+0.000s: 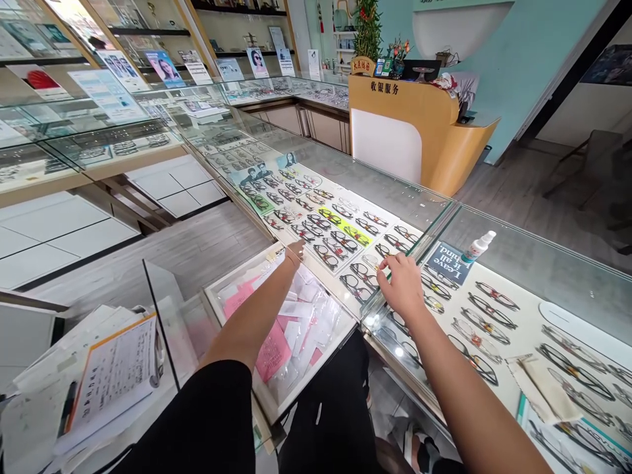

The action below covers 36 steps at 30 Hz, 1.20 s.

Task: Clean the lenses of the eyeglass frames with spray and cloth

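Observation:
My left hand reaches over the open drawer to the near edge of the glass display case, beside rows of eyeglasses. It is small and partly turned away, and its fingers cannot be made out. My right hand is at the seam between two glass cases, fingers loosely bent and thumb apart, with nothing visible in it. More eyeglasses lie just left of it, under the glass. Below my left forearm, the pulled-out drawer holds pink papers and clear plastic packets.
A white spray bottle stands on the right case's glass top. A folded cloth lies nearer me. At left, an upright glass panel stands beside a notebook and a pen. A wooden counter stands behind.

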Tool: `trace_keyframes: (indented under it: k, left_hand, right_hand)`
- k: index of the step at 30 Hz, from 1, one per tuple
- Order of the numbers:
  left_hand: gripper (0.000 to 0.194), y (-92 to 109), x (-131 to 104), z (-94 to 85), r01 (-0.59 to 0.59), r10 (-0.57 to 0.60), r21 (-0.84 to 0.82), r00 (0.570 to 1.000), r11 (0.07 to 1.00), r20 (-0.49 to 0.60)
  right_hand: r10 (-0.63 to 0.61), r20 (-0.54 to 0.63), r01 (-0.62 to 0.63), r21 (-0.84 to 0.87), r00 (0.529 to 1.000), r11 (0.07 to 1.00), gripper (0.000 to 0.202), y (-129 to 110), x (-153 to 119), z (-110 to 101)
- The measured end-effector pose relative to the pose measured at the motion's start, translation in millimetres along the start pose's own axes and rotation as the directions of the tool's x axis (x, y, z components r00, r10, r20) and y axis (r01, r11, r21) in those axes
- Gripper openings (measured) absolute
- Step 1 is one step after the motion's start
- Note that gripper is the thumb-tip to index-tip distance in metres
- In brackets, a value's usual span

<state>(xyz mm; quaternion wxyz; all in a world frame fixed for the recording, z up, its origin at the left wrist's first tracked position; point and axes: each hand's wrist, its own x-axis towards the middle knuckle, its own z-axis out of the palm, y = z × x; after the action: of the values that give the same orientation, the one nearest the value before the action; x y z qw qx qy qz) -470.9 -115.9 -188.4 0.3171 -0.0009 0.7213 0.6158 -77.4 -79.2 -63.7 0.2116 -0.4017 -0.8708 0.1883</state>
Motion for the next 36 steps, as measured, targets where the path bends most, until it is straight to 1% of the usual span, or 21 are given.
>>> trace_keyframes:
  k: [2,4,7,11,16,21,25,29,31,33,36]
  left_hand:
    - [0.045,15,14,-7.7,-0.025,0.026,0.039,0.999,0.999,-0.033]
    - [0.045,28,26,-12.5,-0.049,0.052,0.068,0.998,0.996,-0.043]
    - [0.045,38,44,-13.9,-0.058,0.061,0.098,0.998,0.994,-0.029]
    - [0.044,40,65,-5.2,-0.046,0.049,0.123,0.999,0.991,-0.018]
    - [0.044,37,87,12.3,-0.008,0.017,0.149,0.998,0.989,-0.055]
    - [0.065,38,96,20.9,0.004,0.009,0.152,0.996,0.988,-0.083]
    - [0.068,38,95,24.1,0.005,0.006,0.129,0.996,0.992,-0.087]
    - [0.069,39,82,22.1,0.02,-0.008,0.105,0.993,0.994,-0.115]
    - [0.066,41,70,15.4,0.029,-0.016,0.098,0.991,0.995,-0.133]
    - [0.063,43,53,4.2,0.031,-0.017,0.095,0.989,0.995,-0.148]
    - [0.047,47,22,-19.0,0.016,0.001,0.104,0.987,0.994,-0.163]
  right_hand:
    - [0.001,-0.002,-0.001,0.004,1.0,1.0,0.018,0,0,0]
    - [-0.001,-0.004,0.001,0.008,1.0,1.0,0.017,1,0,0]
    - [0.006,0.002,-0.006,0.005,1.0,1.0,0.015,0,0,0]
    - [0.028,0.012,-0.028,0.006,1.0,1.0,0.014,-2,0,-1]
    - [0.041,0.007,-0.041,0.009,0.999,0.999,0.013,-5,1,-2]
    - [0.057,0.011,-0.057,0.02,0.998,0.998,0.012,-6,2,-2]
    - [0.063,0.009,-0.063,0.024,0.998,0.998,0.012,-7,3,-2]
    - [0.069,0.0,-0.069,0.016,0.998,0.997,0.012,-6,4,-1]
    - [0.07,-0.005,-0.07,0.014,0.998,0.997,0.013,-6,4,-1]
    - [0.072,-0.007,-0.072,0.013,0.997,0.997,0.013,-6,4,0]
    - [0.068,-0.009,-0.068,0.008,0.998,0.998,0.013,-5,5,1]
